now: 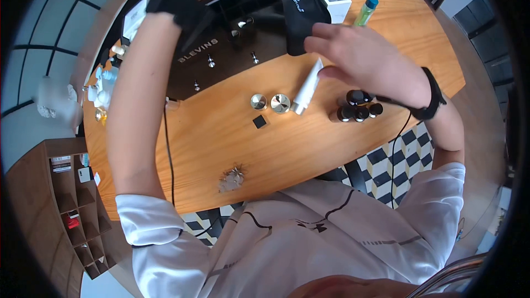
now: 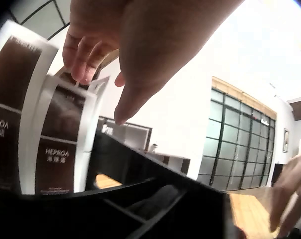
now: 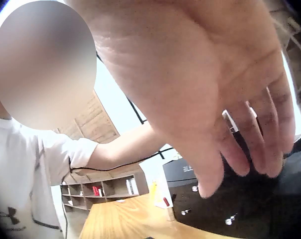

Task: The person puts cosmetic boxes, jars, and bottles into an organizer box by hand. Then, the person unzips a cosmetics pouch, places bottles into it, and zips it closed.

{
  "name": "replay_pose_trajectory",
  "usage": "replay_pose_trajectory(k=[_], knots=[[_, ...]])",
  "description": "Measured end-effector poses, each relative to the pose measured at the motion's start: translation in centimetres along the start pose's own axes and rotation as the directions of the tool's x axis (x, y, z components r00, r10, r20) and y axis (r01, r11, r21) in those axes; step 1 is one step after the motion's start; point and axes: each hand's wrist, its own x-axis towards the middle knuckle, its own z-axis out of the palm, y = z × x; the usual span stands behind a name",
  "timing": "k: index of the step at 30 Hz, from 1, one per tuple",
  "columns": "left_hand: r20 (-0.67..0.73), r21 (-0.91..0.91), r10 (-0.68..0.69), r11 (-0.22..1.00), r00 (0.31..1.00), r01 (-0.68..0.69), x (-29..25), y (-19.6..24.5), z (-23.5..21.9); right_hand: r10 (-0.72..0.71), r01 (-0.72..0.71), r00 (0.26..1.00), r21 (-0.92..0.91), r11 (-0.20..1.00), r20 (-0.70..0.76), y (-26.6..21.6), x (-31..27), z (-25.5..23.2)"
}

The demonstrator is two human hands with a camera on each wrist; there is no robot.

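Observation:
My left hand reaches down over two upright brown-and-white cartons, its fingertips right at the top of the HEPROA carton. The thumb stands apart from the fingers, and a raised white flap shows beside them. A taller carton is to the left. Both stand at a black divided organizer. In the head view the left hand is partly cut off at the top edge. My right hand hovers with extended fingers, palm down, near a white tube and a black pouch. Nothing shows in its grasp.
A black BLEVINS panel with small metal knobs lies beside the organizer. Two metallic lids, a black square and several dark bottles are nearer. A white two-compartment holder and a green bottle are at the back.

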Motion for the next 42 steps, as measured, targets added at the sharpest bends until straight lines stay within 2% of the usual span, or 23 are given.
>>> replay_pose_trajectory(k=[2, 4, 5, 8, 10, 12, 13, 15, 17, 19, 23, 25, 27, 29, 31, 32, 33, 34, 35, 37, 38, 40, 42], knots=[[-0.231, -0.021, 0.148, 0.987, 0.962, -0.157, -1.7, 1.0, -2.4, -0.039, 0.044, 0.993, -0.048, 0.998, 0.111, 1.4, 0.3, 0.7], [-0.281, -0.137, 0.131, 0.975, 0.951, -0.175, -4.2, 3.0, -5.7, -0.209, 0.22, 0.959, -0.04, 0.975, 0.192, 2.8, 1.0, 1.7], [-0.281, -0.142, 0.128, 0.975, 0.951, -0.173, -6.1, 3.8, -6.5, -0.112, 0.137, 0.911, -0.036, 0.99, 0.398, 2.6, 1.9, 1.9], [-0.02, -0.319, 0.177, 0.932, 0.984, -0.174, -12.7, 6.1, -7.9, -0.183, 0.238, 0.889, -0.083, 0.968, 0.419, 3.8, 3.5, 4.3], [0.181, -0.396, 0.121, 0.917, 0.976, -0.04, -17.2, 6.8, -6.9, -0.156, 0.245, 0.853, -0.118, 0.962, 0.498, 4.0, 4.8, 5.2], [0.269, -0.424, 0.107, 0.905, 0.957, 0.018, -20.4, 7.2, -5.5, -0.364, 0.441, 0.799, -0.055, 0.896, 0.478, 5.3, 5.8, 7.9], [0.271, -0.426, 0.106, 0.904, 0.957, 0.021, -21.6, 7.3, -4.8, -0.332, 0.433, 0.756, -0.05, 0.9, 0.564, 4.9, 6.5, 8.4], [0.344, -0.495, 0.068, 0.861, 0.937, 0.119, -23.1, 7.7, -3.4, -0.337, 0.464, 0.765, -0.106, 0.88, 0.549, 4.6, 7.0, 9.9], [0.381, -0.491, 0.068, 0.86, 0.922, 0.139, -23.9, 8.5, -2.8, -0.343, 0.499, 0.77, -0.174, 0.849, 0.538, 4.9, 7.5, 11.0], [0.47, -0.487, 0.088, 0.856, 0.878, 0.175, -23.8, 9.2, -2.3, -0.502, 0.648, 0.714, -0.19, 0.737, 0.488, 5.3, 8.0, 11.0], [0.479, -0.475, 0.132, 0.87, 0.868, 0.13, -24.0, 9.8, -0.4, -0.425, 0.659, 0.695, -0.279, 0.698, 0.58, 5.0, 7.7, 8.8], [0.552, -0.458, 0.171, 0.88, 0.816, 0.126, -24.0, 9.9, -0.2, -0.294, 0.497, 0.786, -0.272, 0.824, 0.544, 4.1, 6.8, 6.6], [0.537, -0.483, 0.17, 0.865, 0.826, 0.136, -23.8, 10.0, -0.1, -0.233, 0.449, 0.815, -0.326, 0.832, 0.53, 2.2, 5.6, 1.6], [0.527, -0.508, 0.164, 0.847, 0.834, 0.155, -23.9, 9.8, 0.4, -0.225, 0.322, 0.921, -0.298, 0.899, 0.317, 2.2, 4.8, -2.3], [0.42, -0.552, 0.136, 0.823, 0.897, 0.133, -24.1, 9.3, 1.4, -0.054, 0.068, 0.993, -0.142, 0.988, 0.101, 1.9, 5.3, -6.9], [0.418, -0.556, 0.132, 0.82, 0.899, 0.138, -23.9, 8.7, 1.8, -0.298, 0.263, 0.954, -0.383, 0.885, -0.032, 3.2, 5.8, -8.4], [0.405, -0.6, 0.157, 0.789, 0.901, 0.132, -23.6, 7.8, 2.4, -0.111, 0.108, 0.994, -0.361, 0.926, 0.012, 1.9, 6.3, -10.2], [0.391, -0.641, 0.182, 0.757, 0.902, 0.125, -23.3, 7.0, 2.8, 0.08, -0.055, 0.995, -0.346, 0.936, 0.056, 0.5, 6.9, -11.6], [0.361, -0.671, 0.2, 0.734, 0.911, 0.105, -23.2, 6.5, 3.1, 0.078, -0.054, 0.995, -0.347, 0.936, 0.057, 0.2, 7.7, -12.0], [0.397, -0.679, 0.217, 0.723, 0.892, 0.127, -23.0, 5.7, 4.2, -0.111, 0.02, 0.985, -0.552, 0.833, -0.132, 0.4, 9.6, -12.6], [0.433, -0.687, 0.236, 0.711, 0.87, 0.15, -23.0, 5.5, 4.4, -0.113, 0.021, 0.985, -0.552, 0.834, -0.133, 0.0, 10.3, -12.9], [0.474, -0.652, 0.233, 0.74, 0.849, 0.162, -23.1, 5.3, 3.9, -0.194, 0.171, 0.981, -0.606, 0.777, 0.029, -1.0, 12.1, -13.3], [0.516, -0.646, 0.264, 0.745, 0.815, 0.167, -23.4, 5.2, 4.0, 0.098, -0.044, 0.991, -0.473, 0.88, 0.09, -1.4, 14.6, -13.0]])
